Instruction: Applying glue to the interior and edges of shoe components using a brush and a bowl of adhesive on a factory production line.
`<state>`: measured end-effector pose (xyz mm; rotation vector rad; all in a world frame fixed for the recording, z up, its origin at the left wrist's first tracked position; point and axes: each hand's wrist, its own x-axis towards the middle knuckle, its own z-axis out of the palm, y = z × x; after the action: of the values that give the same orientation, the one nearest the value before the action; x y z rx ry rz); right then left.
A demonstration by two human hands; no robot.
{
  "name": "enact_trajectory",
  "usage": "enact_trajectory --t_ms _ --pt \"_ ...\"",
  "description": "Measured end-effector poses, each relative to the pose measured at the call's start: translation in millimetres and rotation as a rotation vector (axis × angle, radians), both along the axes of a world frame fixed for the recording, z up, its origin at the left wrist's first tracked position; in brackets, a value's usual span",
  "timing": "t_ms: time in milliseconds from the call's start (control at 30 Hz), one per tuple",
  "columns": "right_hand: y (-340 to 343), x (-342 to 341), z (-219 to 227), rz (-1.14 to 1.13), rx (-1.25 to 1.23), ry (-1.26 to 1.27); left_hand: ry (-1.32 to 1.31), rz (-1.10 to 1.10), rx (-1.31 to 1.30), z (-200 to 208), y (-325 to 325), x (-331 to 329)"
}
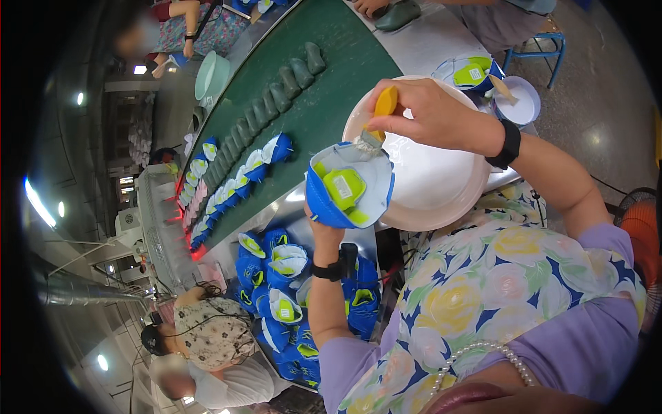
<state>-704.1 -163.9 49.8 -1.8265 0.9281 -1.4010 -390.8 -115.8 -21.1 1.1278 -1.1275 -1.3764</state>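
Note:
A blue shoe upper (323, 199) with a pale inside and a lime-green tongue rests in my left hand (324, 231), whose fingers are mostly hidden beneath it. From above, my right hand (441, 119) pinches a brush by its yellow handle (387, 101). The brush's tip meets the upper's pale rim at the far side. Just to the right, under my right hand, stands a large pinkish-white basin (472, 196). Below my left wrist lies a heap of similar blue uppers (286, 265).
A green conveyor belt (338, 41) carries a row of dark green shoe lasts (258, 117) and a row of blue uppers (241, 183). At right are another upper (458, 69) and a white tub (527, 110) with a brush. Co-workers sit around the line.

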Motion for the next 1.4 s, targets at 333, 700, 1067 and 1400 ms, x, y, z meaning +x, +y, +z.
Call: enact_trajectory --t_ms 333,700,1067,1400 --pt "22 6 -11 -0.135 0.406 -0.088 0.172 0.302 -0.309 1 -10 -59" --pt "22 -8 -8 0.036 0.224 -0.223 -0.187 0.078 -0.090 13 -29 -24" --pt "21 5 -8 0.294 -0.315 0.124 0.573 -0.252 0.829 0 8 -67" --pt "11 -16 7 0.206 0.270 0.336 0.430 -0.164 0.397 3 11 -50"
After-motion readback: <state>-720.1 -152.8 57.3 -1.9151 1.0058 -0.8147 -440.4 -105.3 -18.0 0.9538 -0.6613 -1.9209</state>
